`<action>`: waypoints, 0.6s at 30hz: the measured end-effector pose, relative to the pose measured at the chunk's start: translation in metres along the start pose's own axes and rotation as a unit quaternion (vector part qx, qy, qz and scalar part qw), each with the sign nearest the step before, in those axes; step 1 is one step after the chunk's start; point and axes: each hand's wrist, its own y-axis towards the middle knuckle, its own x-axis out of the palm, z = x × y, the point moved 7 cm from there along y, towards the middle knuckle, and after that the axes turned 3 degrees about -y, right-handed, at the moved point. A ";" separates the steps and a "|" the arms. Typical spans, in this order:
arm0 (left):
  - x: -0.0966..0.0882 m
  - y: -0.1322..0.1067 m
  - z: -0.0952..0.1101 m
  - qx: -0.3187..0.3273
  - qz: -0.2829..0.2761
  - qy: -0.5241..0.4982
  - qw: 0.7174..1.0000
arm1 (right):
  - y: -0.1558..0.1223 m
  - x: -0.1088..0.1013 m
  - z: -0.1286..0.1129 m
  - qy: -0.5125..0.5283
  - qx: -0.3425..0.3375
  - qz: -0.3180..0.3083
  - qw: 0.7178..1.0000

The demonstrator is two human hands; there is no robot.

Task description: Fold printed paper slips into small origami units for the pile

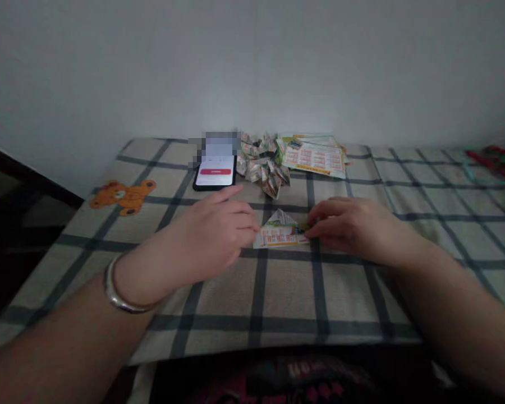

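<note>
A small printed paper (281, 231), partly folded with a triangular flap raised, lies on the checked cloth (278, 292) between my hands. My left hand (212, 235), a silver bangle on its wrist, rests at the paper's left edge with fingers curled and pressed against it. Fingertips of my right hand (353, 227) pinch the paper's right edge. Both forearms lie low over the cloth.
A phone (215, 168) with a lit screen lies behind my left hand. Next to it sits a pile of folded paper pieces (264, 163) and a stack of flat printed sheets (315, 156). A bear patch (124, 196) marks the cloth's left; red-green items (499, 160) lie far right.
</note>
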 end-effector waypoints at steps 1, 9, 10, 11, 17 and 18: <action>0.000 -0.001 -0.001 -0.001 0.000 -0.002 1.000 | 0.000 0.000 0.000 0.000 -0.004 0.004 1.000; 0.005 -0.001 0.000 -0.011 -0.007 -0.015 1.000 | -0.003 0.000 0.002 -0.022 -0.002 0.002 1.000; 0.005 0.000 0.000 -0.012 -0.006 -0.020 1.000 | -0.004 0.000 0.004 -0.020 0.000 0.001 1.000; 0.005 0.000 0.000 -0.013 -0.005 -0.024 1.000 | -0.004 0.000 0.005 -0.017 0.001 0.000 1.000; 0.001 0.002 0.001 -0.016 0.006 -0.040 0.999 | -0.004 0.000 0.009 0.002 0.011 0.002 1.000; 0.002 0.003 0.000 -0.016 0.007 -0.039 0.999 | -0.003 0.000 0.008 0.002 0.017 0.002 1.000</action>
